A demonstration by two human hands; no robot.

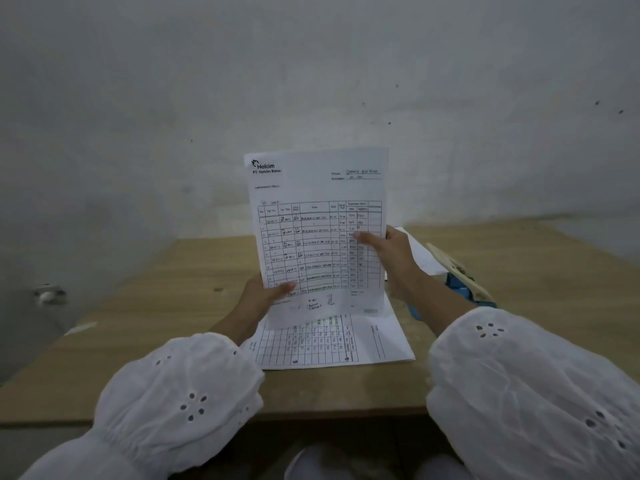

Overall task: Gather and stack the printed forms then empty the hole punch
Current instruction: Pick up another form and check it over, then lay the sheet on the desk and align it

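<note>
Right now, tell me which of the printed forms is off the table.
The Holcim form, upright in both hands' grip: left hand, right hand. The other forms lie flat on the table, turned sideways.

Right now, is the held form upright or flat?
Upright: the held form stands off the table, pinched by left hand and right hand.

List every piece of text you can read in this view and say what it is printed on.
"Holcim": logo at top left of the held form, gripped upright by the left hand and right hand.
"PT. Holcim Beton": just below that logo; the last word is blurred.
Handwritten header lines, table headings and table entries on the held form: too small to read.
Forms on the table: blurred, unreadable.
Blue hole punch: no text visible.
</note>
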